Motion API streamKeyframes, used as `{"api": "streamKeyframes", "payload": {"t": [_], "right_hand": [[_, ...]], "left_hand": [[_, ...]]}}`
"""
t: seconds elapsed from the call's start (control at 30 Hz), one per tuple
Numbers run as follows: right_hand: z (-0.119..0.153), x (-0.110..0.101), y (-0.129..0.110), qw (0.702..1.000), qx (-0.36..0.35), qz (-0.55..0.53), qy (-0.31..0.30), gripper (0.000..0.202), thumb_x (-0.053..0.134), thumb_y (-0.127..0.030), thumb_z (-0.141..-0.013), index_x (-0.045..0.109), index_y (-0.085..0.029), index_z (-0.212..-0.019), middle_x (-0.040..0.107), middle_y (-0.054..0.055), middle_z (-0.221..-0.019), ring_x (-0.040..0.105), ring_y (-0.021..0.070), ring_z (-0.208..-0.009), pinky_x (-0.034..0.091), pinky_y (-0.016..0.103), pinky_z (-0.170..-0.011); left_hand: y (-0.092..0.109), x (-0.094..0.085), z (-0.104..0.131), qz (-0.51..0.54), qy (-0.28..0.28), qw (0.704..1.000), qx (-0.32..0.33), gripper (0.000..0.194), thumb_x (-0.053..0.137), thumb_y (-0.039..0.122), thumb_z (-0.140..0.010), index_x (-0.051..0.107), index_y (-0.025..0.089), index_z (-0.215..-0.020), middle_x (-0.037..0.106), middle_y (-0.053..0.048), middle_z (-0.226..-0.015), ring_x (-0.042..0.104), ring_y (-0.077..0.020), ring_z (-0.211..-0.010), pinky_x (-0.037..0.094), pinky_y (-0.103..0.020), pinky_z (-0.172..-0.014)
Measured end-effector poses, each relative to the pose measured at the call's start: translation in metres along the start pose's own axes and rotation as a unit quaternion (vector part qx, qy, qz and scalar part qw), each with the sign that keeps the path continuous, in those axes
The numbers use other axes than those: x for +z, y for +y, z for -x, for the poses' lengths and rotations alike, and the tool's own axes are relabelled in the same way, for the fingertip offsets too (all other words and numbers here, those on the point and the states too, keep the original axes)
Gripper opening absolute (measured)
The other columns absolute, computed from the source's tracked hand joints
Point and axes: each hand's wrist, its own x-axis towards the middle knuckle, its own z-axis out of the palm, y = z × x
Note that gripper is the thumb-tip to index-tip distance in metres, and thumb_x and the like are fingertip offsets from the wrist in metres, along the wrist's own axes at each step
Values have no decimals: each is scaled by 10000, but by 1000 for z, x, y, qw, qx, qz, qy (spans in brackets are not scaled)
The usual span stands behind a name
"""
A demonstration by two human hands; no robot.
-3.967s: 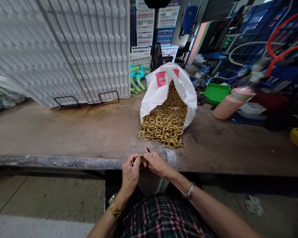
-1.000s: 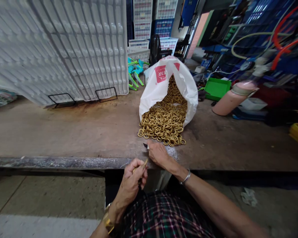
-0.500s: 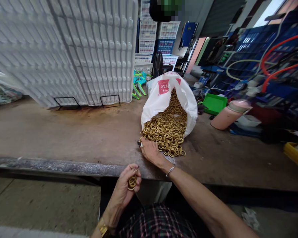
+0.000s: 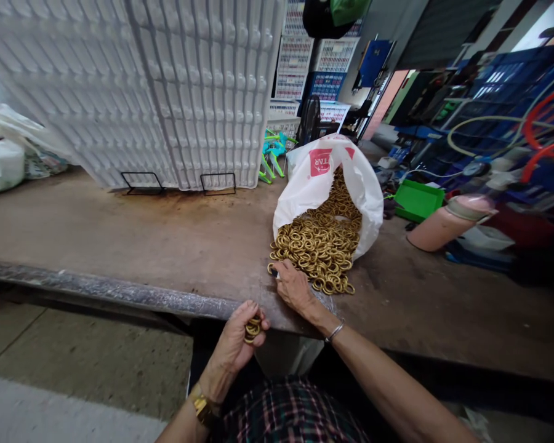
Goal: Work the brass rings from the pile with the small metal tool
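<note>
Left hand [image 4: 240, 335], lower centre of the frame, is curled with thumb and fingers closed around several brass-coloured rings [image 4: 252, 330], just off the front edge of the worktop [image 4: 166, 246]. Right hand [image 4: 295, 288], near centre, has bent fingers about a small blade [image 4: 276, 273], mostly hidden; fingertips beside a ring at the near left edge of the pile [image 4: 321, 243]. Cannot tell if that ring is pinched. Pile spills from the mouth of a white bag [image 4: 300, 184], right of centre, red mark on its side. Watch [image 4: 202, 406] on left wrist, bangle [image 4: 335, 330] on right. Right of frame: pink bottle [image 4: 447, 224], tilted, just beside a green tray [image 4: 418, 200]. Upper left: tall ribbed panels [image 4: 212, 92], black wire stands [image 4: 218, 183] at their foot. Top centre, behind: stacked crates [image 4: 335, 55].
</note>
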Motion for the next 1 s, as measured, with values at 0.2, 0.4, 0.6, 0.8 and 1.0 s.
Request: {"api": "streamKeyframes", "payload": {"t": [0.2, 0.4, 0.6, 0.8, 1.0], "right_hand": [[18, 2, 8, 982, -59, -179, 32, 192, 365, -222, -886, 551, -175, -882, 546, 37, -872, 513, 139, -819, 382, 245, -750], [40, -8, -2, 950, -54, -307, -29, 223, 340, -266, -903, 532, -176, -832, 551, 1, -755, 500, 118, -712, 378, 223, -672], [38, -2, -5, 955, -38, -293, 13, 191, 394, -236, -874, 526, -174, -750, 528, -8, -693, 455, 106, -648, 350, 208, -624], [37, -2, 0, 916, 81, -394, 17, 164, 433, -264, -822, 543, -181, -734, 510, -39, -614, 449, 92, -587, 336, 190, -557], [36, -7, 6, 856, 123, -501, -37, 160, 401, -312, -808, 502, -195, -767, 508, -56, -578, 433, 83, -497, 341, 184, -484]], "left_hand": [[1, 9, -8, -204, 74, 970, 110, 297, 611, 415, -703, 489, 185, -845, 466, 71, -551, 415, -58, -407, 269, -145, -335], [-3, 13, -15, -375, 71, 911, 158, 311, 587, 371, -726, 585, 153, -948, 488, 58, -489, 395, -68, -376, 311, -171, -369], [-1, 20, -26, -402, 86, 897, 164, 226, 613, 367, -685, 599, 159, -770, 521, 43, -513, 436, -79, -408, 326, -174, -389], [-3, 31, -34, -410, 95, 893, 158, 204, 594, 363, -697, 573, 162, -727, 509, 46, -499, 441, -74, -414, 327, -164, -389], [-9, 33, -33, -406, 80, 898, 151, 224, 554, 389, -745, 537, 167, -730, 518, 41, -551, 435, -63, -413, 325, -158, -370]]}}
